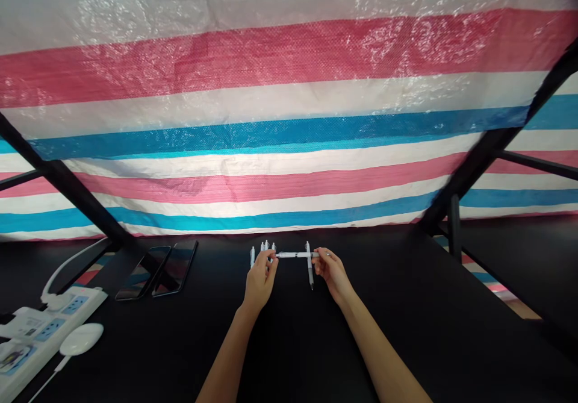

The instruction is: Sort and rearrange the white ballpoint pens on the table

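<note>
A slim white and clear pen (293, 255) lies level between my two hands, above the black table. At its left end, the fingertips of my left hand (261, 276) pinch it. My right hand (333, 272) has its thumb and fingers closed on the other end. Below the held pen, a second pen (310, 273) rests on the table, pointing toward me, beside my right fingertips. Several white pens (252, 257) lie side by side behind and left of my left hand, which partly hides them.
Two dark phones (177, 268) lie to the left on the black table (289, 355). Nearer the left edge are a white power strip (54, 331) with plugs and a round white charger (82, 338) on a cable. Black frame bars slant on both sides; a striped sheet (271, 186) hangs behind.
</note>
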Available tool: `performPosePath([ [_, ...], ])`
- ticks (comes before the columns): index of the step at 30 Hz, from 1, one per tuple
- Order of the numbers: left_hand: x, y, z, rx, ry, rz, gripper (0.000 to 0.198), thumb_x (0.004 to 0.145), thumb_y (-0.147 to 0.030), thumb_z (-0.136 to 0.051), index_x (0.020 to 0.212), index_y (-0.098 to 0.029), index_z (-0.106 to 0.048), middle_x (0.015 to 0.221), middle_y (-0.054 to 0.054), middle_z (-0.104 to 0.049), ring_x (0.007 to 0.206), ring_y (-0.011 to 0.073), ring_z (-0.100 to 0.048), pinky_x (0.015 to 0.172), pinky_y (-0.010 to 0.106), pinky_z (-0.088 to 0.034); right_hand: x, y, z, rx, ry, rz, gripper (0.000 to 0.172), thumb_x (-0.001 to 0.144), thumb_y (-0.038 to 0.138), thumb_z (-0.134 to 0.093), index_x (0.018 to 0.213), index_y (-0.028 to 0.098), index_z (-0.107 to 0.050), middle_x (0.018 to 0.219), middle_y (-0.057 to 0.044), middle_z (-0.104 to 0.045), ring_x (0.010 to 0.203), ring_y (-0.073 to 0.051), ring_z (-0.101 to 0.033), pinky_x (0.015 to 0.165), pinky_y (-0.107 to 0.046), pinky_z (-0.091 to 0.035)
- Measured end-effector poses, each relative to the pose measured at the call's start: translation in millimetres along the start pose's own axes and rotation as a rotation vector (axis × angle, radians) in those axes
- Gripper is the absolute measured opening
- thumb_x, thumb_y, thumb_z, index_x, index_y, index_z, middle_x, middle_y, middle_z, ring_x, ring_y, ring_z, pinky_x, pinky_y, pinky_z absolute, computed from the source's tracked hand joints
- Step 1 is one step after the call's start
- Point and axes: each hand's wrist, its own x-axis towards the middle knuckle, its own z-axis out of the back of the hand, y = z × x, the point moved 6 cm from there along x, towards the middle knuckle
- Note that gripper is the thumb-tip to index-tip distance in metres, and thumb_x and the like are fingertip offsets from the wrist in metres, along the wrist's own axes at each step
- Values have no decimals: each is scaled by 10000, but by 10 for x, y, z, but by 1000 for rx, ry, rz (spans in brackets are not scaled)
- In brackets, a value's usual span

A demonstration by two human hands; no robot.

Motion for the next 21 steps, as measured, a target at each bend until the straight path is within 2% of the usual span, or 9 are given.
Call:
performPosePath([
  [6,5,-12,0,22,11,-57,234,905,-310,-355,947,-198,-556,905,50,-592,670,117,-565,612,240,-455,10,-17,0,22,10,-18,333,608,469,-750,723,181,-629,578,0,-621,409,-86,-466,409,-220,-357],
  [17,3,-83,18,59,26,-88,300,924,-301,-292,803,-190,-542,775,26,-549,637,118,-534,613,237,-421,-8,-21,-27,13,22,-30,339,599,461,-755,729,173,-633,569,-3,-625,414,-84,-475,415,-215,-360],
  [21,-5,-10,10,35,6,-24,234,911,-326,-340,920,-194,-533,776,21,-561,627,119,-551,592,235,-435,-15,-10,-42,37,24,-40,341,583,454,-771,711,169,-636,557,1,-619,414,-75,-473,409,-202,-366],
])
